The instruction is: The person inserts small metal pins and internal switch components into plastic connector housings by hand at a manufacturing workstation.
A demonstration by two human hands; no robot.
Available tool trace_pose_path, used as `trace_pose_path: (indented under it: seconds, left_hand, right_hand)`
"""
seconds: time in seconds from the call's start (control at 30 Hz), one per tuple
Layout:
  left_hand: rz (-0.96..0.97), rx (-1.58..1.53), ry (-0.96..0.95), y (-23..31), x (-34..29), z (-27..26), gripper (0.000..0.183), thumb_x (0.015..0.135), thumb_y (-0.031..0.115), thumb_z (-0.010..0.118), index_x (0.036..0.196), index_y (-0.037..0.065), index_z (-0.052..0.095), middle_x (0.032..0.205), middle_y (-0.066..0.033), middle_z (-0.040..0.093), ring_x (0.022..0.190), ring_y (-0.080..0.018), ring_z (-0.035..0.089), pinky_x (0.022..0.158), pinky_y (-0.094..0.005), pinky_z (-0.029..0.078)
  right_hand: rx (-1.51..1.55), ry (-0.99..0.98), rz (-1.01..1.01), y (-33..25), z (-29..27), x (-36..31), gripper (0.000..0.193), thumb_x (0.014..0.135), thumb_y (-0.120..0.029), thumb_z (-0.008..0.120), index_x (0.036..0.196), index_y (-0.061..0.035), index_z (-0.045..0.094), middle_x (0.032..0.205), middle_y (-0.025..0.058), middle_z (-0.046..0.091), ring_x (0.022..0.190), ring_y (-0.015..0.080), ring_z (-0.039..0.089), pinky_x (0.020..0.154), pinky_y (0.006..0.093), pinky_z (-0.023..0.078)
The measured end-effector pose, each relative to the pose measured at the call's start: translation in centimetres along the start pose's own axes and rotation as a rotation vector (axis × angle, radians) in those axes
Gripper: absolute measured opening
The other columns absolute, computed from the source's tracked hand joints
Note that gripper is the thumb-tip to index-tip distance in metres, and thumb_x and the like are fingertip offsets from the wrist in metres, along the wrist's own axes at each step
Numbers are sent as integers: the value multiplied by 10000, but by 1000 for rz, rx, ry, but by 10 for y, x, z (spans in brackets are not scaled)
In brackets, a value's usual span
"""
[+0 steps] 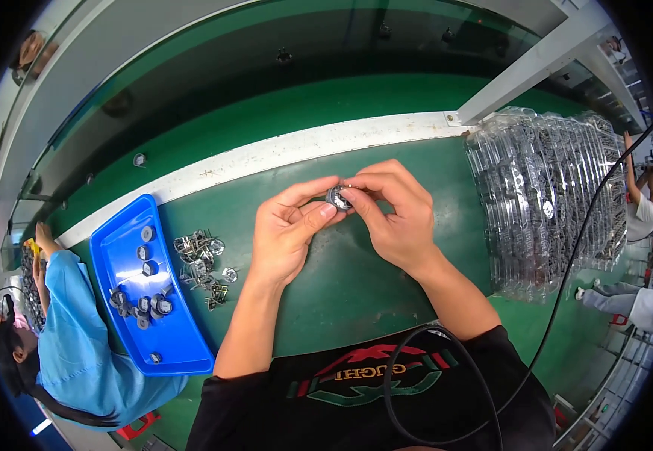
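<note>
Between my two hands, over the green tabletop, is a small round dark part (338, 198) with a silvery, detailed face. My left hand (290, 225) pinches it from the left with thumb and fingers. From the right, my right hand (394, 214) closes thumb and forefinger on its upper edge. Whether the right fingers also hold a smaller piece is too fine to make out. Left of my hands lies a loose pile of small metal parts with pins (198, 252). Beyond it stands a blue tray (183, 331) holding several dark round parts (144, 304).
Stacked clear plastic trays (544, 203) stand at the right. A white rail (281, 150) separates the table (356, 301) from a green conveyor belt (228, 113) carrying scattered parts. A black cable (567, 270) loops across my front. A co-worker in blue (78, 331) sits at the left.
</note>
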State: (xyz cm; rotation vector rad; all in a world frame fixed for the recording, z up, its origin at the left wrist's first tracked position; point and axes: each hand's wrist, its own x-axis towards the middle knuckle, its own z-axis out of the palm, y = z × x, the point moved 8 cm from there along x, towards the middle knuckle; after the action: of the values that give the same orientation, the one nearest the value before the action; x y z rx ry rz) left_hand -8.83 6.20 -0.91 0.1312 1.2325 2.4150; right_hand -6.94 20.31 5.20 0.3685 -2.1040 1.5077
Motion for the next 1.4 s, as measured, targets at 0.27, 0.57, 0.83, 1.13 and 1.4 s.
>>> trace_pose_path:
  seconds: [0.27,0.57,0.83,1.13,1.4]
  left_hand:
    - [78,-32,28,-8,1,-3,349,868,-107,659,1213,-77,622,1258,-226,628,1095,-252,661,947,-360,567]
    - [38,2,85,-21,3,-14,339,871,-113,654,1207,-80,630,1217,-209,652,1073,-227,669,944,-328,567]
    - [168,132,38,-10,3,-6,326,861,-136,653,1183,-87,639,1226,-219,643,1074,-238,668,950,-326,560]
    - [291,274,62,1,-6,1,323,859,-167,630,1174,-97,641,1246,-242,628,1104,-254,652,941,-320,563]
    - [371,599,163,3,-6,2,333,844,-164,649,1165,-77,664,1228,-240,644,1056,-229,666,878,-298,588]
  right_hand:
    - [-173,-28,-45,-7,1,-4,150,806,76,734,932,25,670,930,117,643,747,177,652,596,270,553]
    - [-313,-90,-100,-4,9,-3,136,823,66,701,930,11,638,912,98,640,699,210,658,559,296,533]
    - [-169,-29,-43,-1,3,-7,136,836,85,690,947,28,637,949,120,641,728,192,663,590,276,552]
    - [-439,-10,-245,-13,5,-8,167,776,28,698,927,-7,636,902,72,637,670,201,648,511,282,516]
    - [-469,-62,-145,3,12,-14,186,743,-15,657,917,-26,592,866,77,570,640,216,633,488,317,502]
